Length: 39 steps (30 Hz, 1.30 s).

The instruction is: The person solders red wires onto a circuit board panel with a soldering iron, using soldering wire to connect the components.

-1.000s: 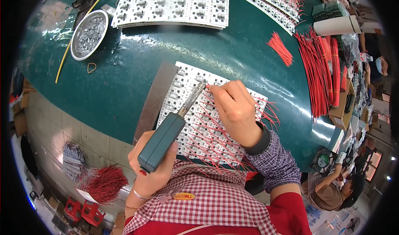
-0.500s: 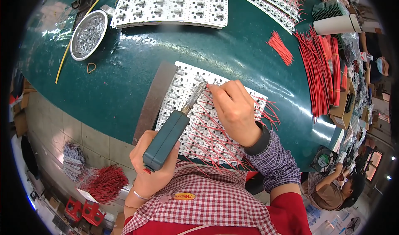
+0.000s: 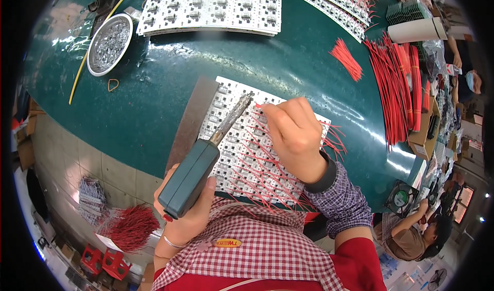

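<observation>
My left hand [image 3: 188, 221] is wrapped round the dark green body of a soldering iron [image 3: 189, 175]. Its metal barrel slants up and right, with the tip over a white circuit board panel [image 3: 230, 89] and just left of my right fingers. With finger and thumb pinched together, my right hand [image 3: 296, 137] grips a red wire [image 3: 258, 106]; most of that wire is hidden. Small dark components fill the panel in rows. Several red wires [image 3: 261, 175] trail over its lower right part. A brown bar [image 3: 191, 121] lies along the panel's left edge.
A white bowl [image 3: 91, 59] of metallic bits stands at the far left near a yellow stick [image 3: 80, 75]. Stacked circuit boards [image 3: 211, 5] lie at the back. Red wire bundles [image 3: 388, 90] and a white cylinder [image 3: 417, 30] are on the right. A co-worker [image 3: 419, 234] sits at the lower right.
The soldering iron has drawn back left and down with my left hand, its tip now apart from my right fingertips. My right hand has shifted slightly right, still pinched.
</observation>
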Tool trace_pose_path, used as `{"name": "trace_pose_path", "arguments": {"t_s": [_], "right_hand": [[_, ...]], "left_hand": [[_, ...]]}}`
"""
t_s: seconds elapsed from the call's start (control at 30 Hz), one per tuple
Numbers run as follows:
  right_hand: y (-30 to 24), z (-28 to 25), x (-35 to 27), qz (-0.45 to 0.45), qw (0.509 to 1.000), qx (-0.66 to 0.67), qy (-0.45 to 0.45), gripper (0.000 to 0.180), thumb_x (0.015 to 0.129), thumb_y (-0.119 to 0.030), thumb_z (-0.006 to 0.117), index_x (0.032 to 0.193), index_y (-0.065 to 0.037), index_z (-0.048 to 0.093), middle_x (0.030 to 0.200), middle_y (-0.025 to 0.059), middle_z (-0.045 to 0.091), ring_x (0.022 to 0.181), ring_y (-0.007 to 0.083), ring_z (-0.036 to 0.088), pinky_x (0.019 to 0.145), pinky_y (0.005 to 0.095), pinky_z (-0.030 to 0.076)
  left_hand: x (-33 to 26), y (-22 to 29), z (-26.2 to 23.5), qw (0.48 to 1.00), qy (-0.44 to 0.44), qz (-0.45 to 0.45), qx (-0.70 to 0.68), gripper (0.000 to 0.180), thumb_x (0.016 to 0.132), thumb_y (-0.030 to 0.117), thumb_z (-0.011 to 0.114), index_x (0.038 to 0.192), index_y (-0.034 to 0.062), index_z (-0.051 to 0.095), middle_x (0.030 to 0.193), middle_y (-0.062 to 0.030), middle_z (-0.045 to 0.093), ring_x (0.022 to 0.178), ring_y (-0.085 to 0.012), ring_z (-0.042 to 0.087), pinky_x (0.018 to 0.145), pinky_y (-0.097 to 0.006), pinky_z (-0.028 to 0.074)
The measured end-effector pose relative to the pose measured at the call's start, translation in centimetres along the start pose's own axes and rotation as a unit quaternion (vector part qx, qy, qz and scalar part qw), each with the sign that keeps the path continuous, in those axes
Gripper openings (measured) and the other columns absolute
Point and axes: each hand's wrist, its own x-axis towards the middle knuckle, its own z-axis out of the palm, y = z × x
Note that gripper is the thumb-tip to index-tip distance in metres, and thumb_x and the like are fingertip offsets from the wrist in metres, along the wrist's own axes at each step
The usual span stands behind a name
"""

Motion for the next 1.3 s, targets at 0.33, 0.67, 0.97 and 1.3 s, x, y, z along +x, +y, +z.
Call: {"name": "trace_pose_path", "arguments": {"t_s": [0.33, 0.67, 0.97, 1.3], "right_hand": [[1.1, -0.5, 0.8, 0.048, 0.996, 0.019, -0.074, 0.018, 0.078, 0.005, 0.072, 0.094, -0.002, 0.07, 0.076, 0.0092, 0.055, 0.071, 0.027, 0.057, 0.062, 0.0386, 0.046], [1.0, -0.7, 1.2, 0.057, 0.993, 0.011, -0.103, 0.017, 0.078, 0.005, 0.072, 0.093, -0.003, 0.071, 0.077, 0.0085, 0.053, 0.071, 0.0269, 0.056, 0.063, 0.0395, 0.047], [0.9, -0.9, 1.4, 0.047, 0.992, 0.0, -0.113, 0.02, 0.076, 0.006, 0.071, 0.093, -0.003, 0.071, 0.078, 0.0088, 0.054, 0.072, 0.0273, 0.056, 0.063, 0.0396, 0.047], [1.0, -0.9, 1.2, 0.044, 0.991, -0.021, -0.123, 0.024, 0.07, 0.005, 0.064, 0.093, -0.003, 0.066, 0.085, 0.0086, 0.052, 0.08, 0.0266, 0.055, 0.067, 0.0382, 0.049]], "left_hand": [[1.1, 0.3, 0.4, 0.999, -0.034, 0.023, 0.015, 0.022, 0.08, -0.006, 0.076, 0.102, -0.0077, 0.069, 0.098, -0.0142, 0.07, 0.081, -0.0201, 0.069, 0.07, -0.03, 0.054], [1.5, 0.3, 0.8, 0.999, -0.046, -0.016, 0.003, 0.016, 0.08, -0.005, 0.077, 0.093, -0.004, 0.066, 0.087, -0.0099, 0.067, 0.072, -0.0156, 0.065, 0.065, -0.029, 0.051], [1.6, 0.5, 0.5, 0.998, -0.054, -0.008, 0.018, 0.015, 0.08, -0.005, 0.076, 0.09, -0.0031, 0.066, 0.083, -0.0085, 0.065, 0.068, -0.0157, 0.062, 0.062, -0.028, 0.049], [-0.4, 0.1, -0.4, 0.988, 0.052, -0.124, -0.081, 0.038, 0.082, -0.003, 0.08, 0.117, -0.0018, 0.067, 0.097, -0.0079, 0.069, 0.067, -0.0112, 0.059, 0.054, -0.026, 0.046]]}}
